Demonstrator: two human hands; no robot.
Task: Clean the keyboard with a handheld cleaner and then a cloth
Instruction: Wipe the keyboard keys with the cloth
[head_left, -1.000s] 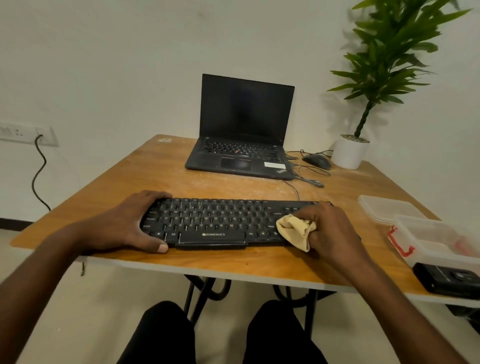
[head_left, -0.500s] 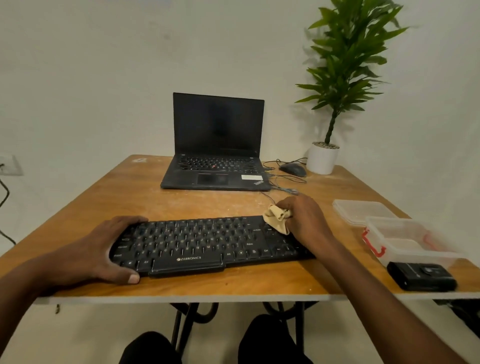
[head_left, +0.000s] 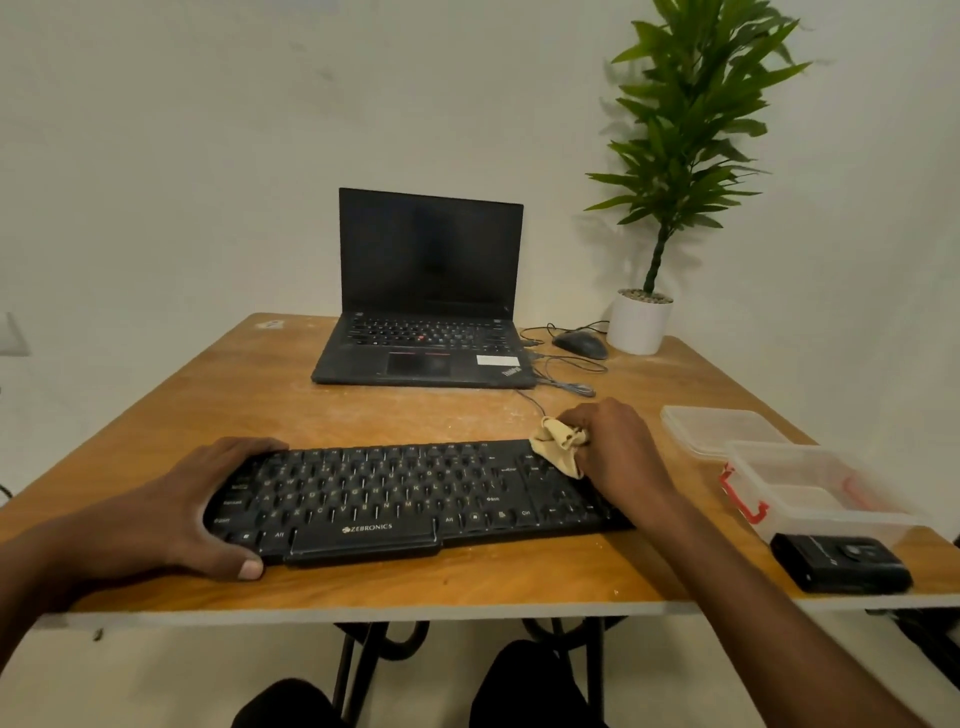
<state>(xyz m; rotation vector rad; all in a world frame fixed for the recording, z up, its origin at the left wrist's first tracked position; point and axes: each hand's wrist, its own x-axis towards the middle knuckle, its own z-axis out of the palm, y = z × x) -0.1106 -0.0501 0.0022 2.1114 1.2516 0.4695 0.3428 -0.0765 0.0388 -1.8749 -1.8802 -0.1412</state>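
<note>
The cloth (head_left: 558, 447), bunched in the right hand (head_left: 618, 452), has slid to the keyboard's (head_left: 405, 499) far-right corner; left hand (head_left: 176, 514) grips its end.

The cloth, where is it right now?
In the head view the cloth is bunched in the right hand, on the far right corner of the keyboard, in front of the laptop.

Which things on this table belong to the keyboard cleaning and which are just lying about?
In use: black Zebronics keyboard; crumpled beige cloth; black handheld cleaner.

Lying about: open black laptop; dark mouse; clear plastic box, its lid; green potted plant.
</note>
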